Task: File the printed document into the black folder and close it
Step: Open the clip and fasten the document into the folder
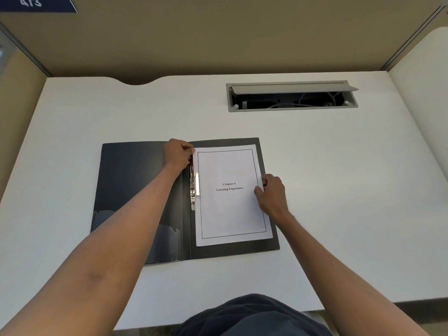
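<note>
The black folder (131, 190) lies open flat on the white desk. The printed document (230, 209), titled "Chapter 6 Learning Experience", rests on the folder's right half beside the metal clip (195, 190) at the spine. My left hand (177, 154) pinches the document's top left corner near the spine. My right hand (271, 192) grips the document's right edge at mid-height, thumb on top of the page.
The white desk (339, 178) has an open grey cable tray (292, 96) set into it at the back right. Beige partition walls enclose the desk on three sides. A curved cutout (135, 82) notches the desk's back edge.
</note>
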Tool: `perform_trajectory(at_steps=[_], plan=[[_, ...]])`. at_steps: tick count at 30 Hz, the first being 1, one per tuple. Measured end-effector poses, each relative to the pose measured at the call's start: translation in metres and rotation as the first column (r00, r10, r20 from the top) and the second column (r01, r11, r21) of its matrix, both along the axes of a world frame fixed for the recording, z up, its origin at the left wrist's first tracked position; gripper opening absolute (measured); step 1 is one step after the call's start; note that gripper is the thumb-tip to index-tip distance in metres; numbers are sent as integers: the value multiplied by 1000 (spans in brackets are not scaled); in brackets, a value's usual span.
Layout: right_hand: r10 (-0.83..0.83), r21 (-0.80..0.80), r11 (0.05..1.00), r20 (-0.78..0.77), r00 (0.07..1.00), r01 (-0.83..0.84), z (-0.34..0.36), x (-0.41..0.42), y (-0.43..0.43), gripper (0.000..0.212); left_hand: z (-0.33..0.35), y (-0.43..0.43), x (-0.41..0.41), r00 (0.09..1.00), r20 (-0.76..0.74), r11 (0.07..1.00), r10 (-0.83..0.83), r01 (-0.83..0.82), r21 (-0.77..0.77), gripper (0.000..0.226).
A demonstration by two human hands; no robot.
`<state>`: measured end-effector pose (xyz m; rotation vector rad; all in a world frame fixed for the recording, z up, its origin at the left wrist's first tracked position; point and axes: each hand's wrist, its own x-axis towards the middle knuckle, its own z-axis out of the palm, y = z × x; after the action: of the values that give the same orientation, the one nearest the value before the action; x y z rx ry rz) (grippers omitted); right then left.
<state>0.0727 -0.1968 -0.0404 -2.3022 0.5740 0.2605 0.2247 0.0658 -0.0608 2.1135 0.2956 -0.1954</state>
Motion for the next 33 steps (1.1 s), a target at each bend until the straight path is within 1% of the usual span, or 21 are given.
perform_trajectory(at_steps=[5, 10, 14, 18, 22, 25, 26, 27, 28, 30, 31, 33], plan=[[28, -31, 999, -15, 1000, -28, 1, 1, 0, 32, 1, 0, -3, 1000, -8, 999, 25, -26, -35, 17], [107, -60, 992, -29, 994, -109, 2, -7, 3, 62, 1, -1, -2, 999, -17, 999, 28, -28, -37, 17], [178, -142, 973, -24, 984, -179, 0, -14, 10, 61, 1, -3, -2, 999, -22, 999, 44, -45, -29, 18], [190, -179, 966, -15, 982, -189, -2, -18, 14, 65, 3, -4, -5, 999, -18, 999, 52, -52, -15, 17], [188, -198, 962, -20, 982, -188, -2, -19, 18, 60, 8, -6, -8, 998, -26, 998, 62, -62, -30, 18], [193, -223, 955, -36, 981, -196, -5, -18, 18, 64, 11, -5, -10, 998, -36, 999, 47, -47, -27, 21], [196, -230, 952, -40, 980, -200, -5, -18, 18, 65, 12, -5, -11, 998, -38, 999, 44, -45, -18, 18], [200, -235, 950, -45, 979, -205, -6, -17, 18, 66, 15, -4, -12, 998, -45, 999, 42, -42, 11, 12], [199, -240, 949, -49, 979, -205, -7, -16, 19, 66, 17, -4, -12, 998, -53, 997, 43, -40, 59, 11], [190, -242, 950, -58, 980, -199, -7, -15, 21, 65, 19, -1, -14, 994, -107, 987, 26, -8, 161, 30], [196, -256, 944, -69, 978, -208, -7, -14, 21, 65, 23, -1, -16, 989, -148, 982, 16, 12, 188, 35], [220, -292, 927, -89, 971, -236, -7, -13, 21, 67, 29, 1, -21, 973, -232, 977, 14, 37, 211, 33]])
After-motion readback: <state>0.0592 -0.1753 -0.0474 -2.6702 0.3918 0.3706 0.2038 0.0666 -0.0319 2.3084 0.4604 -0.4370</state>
